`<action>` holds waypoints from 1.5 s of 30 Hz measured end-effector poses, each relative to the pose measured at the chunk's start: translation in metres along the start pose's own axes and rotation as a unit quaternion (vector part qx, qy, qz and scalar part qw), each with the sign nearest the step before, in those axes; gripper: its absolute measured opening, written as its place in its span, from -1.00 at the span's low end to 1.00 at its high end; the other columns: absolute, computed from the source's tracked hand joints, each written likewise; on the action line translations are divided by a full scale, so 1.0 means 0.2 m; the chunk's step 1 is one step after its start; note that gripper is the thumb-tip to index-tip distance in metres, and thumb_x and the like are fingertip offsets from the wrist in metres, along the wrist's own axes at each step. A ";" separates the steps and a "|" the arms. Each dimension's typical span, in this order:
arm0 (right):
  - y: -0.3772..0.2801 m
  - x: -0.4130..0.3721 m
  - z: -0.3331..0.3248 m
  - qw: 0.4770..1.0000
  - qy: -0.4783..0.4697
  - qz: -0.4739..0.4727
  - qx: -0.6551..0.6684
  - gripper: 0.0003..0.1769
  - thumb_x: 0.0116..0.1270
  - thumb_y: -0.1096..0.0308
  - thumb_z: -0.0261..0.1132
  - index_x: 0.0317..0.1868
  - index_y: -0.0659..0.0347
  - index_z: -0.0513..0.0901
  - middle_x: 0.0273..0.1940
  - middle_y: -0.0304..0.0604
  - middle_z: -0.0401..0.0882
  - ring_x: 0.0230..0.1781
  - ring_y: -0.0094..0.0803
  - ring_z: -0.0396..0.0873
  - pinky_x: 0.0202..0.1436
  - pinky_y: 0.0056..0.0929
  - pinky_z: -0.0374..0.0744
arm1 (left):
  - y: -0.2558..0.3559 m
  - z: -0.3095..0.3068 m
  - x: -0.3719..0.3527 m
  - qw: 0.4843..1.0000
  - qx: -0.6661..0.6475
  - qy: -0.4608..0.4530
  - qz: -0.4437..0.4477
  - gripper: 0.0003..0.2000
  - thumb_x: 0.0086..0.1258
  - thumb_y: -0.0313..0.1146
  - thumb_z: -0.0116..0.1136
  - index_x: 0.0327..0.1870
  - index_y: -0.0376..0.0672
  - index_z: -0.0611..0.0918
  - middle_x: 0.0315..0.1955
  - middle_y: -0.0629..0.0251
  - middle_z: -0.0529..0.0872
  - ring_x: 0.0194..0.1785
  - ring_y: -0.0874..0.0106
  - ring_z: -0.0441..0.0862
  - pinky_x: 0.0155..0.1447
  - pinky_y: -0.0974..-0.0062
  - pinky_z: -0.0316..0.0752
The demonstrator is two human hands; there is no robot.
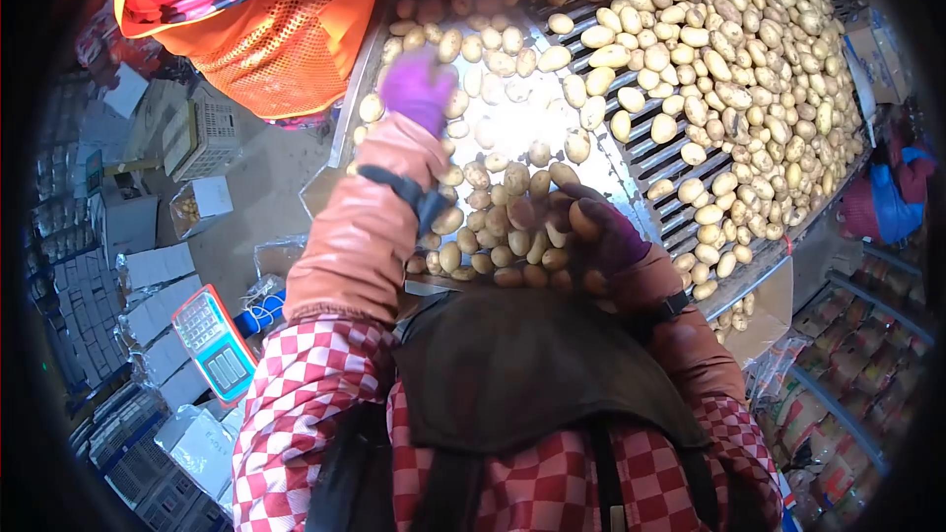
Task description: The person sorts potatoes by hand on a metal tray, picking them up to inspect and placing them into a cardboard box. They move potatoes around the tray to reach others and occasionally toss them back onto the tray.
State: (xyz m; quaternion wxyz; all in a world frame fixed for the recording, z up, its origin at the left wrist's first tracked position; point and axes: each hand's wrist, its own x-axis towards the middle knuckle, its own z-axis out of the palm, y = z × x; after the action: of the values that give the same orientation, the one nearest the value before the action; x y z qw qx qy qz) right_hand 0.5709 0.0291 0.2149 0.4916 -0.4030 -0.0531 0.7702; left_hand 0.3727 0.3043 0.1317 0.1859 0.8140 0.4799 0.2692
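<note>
My left hand (pixel 419 89), in a purple glove, reaches over the far left of a shiny metal tray (pixel 498 128) among loose potatoes (pixel 493 59). Motion smears its fingers, so whether it holds anything does not show. Near the tray's front right, my right hand (pixel 613 234) wears a darker purple glove. Its fingers curl around a potato (pixel 583 222). A cluster of potatoes (pixel 493 222) lies on the tray between my hands, close to my dark apron (pixel 532 365).
A large heap of potatoes (pixel 759 69) covers a slatted rack (pixel 680 227) on the right. Across the tray stands a person in an orange mesh vest (pixel 286 44). A scale (pixel 215 345), cartons (pixel 163 276) and a crate (pixel 207 138) are at the left. Another person (pixel 892 197) is far right.
</note>
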 end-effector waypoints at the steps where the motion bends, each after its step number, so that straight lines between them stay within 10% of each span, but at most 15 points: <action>1: 0.02 0.02 -0.05 1.000 0.009 0.000 -0.008 -0.25 0.42 -0.04 0.14 0.49 0.14 0.19 0.31 -0.10 0.35 0.27 -0.24 0.35 0.39 -0.19 0.33 | 0.00 -0.11 0.02 0.987 0.005 -0.055 -0.148 -0.40 0.24 0.02 0.24 0.27 -0.07 0.49 0.21 -0.09 0.49 0.19 -0.03 0.50 0.21 0.01 0.41; 3: 0.04 0.04 -0.06 0.999 0.007 -0.007 0.035 -0.34 0.45 -0.01 0.13 0.42 0.15 0.29 0.26 -0.12 0.39 0.21 -0.28 0.37 0.35 -0.22 0.34 | -0.31 0.11 -0.09 0.944 0.304 -0.049 -0.118 -0.27 0.16 0.16 0.24 0.34 -0.02 0.44 0.35 -0.15 0.30 0.34 -0.10 0.33 0.33 -0.18 0.20; 12: 0.15 0.16 -0.26 0.997 0.050 -0.019 0.057 -0.54 0.52 -0.02 0.06 0.15 0.18 0.53 -0.03 -0.18 0.57 -0.09 -0.43 0.52 -0.10 -0.45 0.52 | -0.03 -0.13 -0.83 0.981 0.076 -0.179 -0.020 -0.40 0.14 -0.06 0.32 0.26 -0.01 0.51 0.22 -0.07 0.49 0.21 -0.05 0.46 0.26 0.05 0.35; 15: 0.09 0.12 -0.20 0.999 -0.032 -0.017 0.008 -0.53 0.52 -0.03 0.07 0.14 0.19 0.53 -0.05 -0.20 0.57 -0.11 -0.45 0.52 -0.09 -0.46 0.52 | -0.15 -0.23 -0.67 0.998 -0.056 -0.034 -0.001 -0.70 0.31 -0.28 0.15 0.02 -0.15 0.64 -0.20 0.02 0.67 -0.15 0.12 0.62 0.00 0.25 0.50; 19: -0.16 -0.09 0.22 0.997 -0.029 0.062 -0.043 -0.51 0.51 -0.08 0.05 0.17 0.14 0.50 -0.07 -0.20 0.57 -0.17 -0.40 0.56 -0.15 -0.45 0.58 | -0.24 -0.21 -0.19 0.978 0.057 -0.165 -0.116 -0.76 0.36 -0.31 0.10 -0.03 -0.16 0.63 -0.23 0.08 0.68 -0.19 0.19 0.64 -0.04 0.27 0.53; 34: -0.12 -0.08 0.06 0.987 -0.042 0.114 0.106 -0.34 0.44 -0.20 0.09 0.37 0.04 0.36 0.16 -0.14 0.49 -0.08 -0.32 0.58 -0.04 -0.36 0.61 | -0.30 0.07 0.31 0.977 0.097 -0.177 -0.071 -0.73 0.26 -0.30 0.23 -0.05 -0.16 0.62 -0.23 0.09 0.69 -0.15 0.16 0.66 0.00 0.29 0.53; 42: 0.03 0.03 -0.10 0.999 0.022 -0.030 0.028 -0.32 0.53 -0.14 -0.06 0.42 0.20 0.29 0.26 -0.02 0.45 0.29 -0.22 0.42 0.34 -0.24 0.43 | -0.59 -0.02 0.02 0.974 0.007 -0.153 -0.168 -0.56 0.12 -0.28 0.37 0.06 -0.11 0.58 -0.14 0.07 0.69 -0.06 0.16 0.67 0.06 0.29 0.53; 45: 0.10 0.14 -0.24 0.997 0.004 -0.056 0.061 -0.36 0.56 -0.08 -0.12 0.37 0.26 0.34 0.23 -0.02 0.47 0.27 -0.21 0.45 0.35 -0.24 0.42 | -0.37 0.01 -0.05 0.997 0.031 -0.042 -0.062 -0.56 0.15 -0.28 0.34 0.08 -0.13 0.59 -0.12 0.03 0.69 -0.02 0.13 0.65 0.10 0.27 0.52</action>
State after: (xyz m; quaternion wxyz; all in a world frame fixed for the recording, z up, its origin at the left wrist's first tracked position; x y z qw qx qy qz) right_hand 0.5845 0.0256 0.1578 0.5576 -0.3719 -0.0262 0.7416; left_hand 0.3190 0.3299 0.0865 0.1968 0.7987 0.5294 0.2074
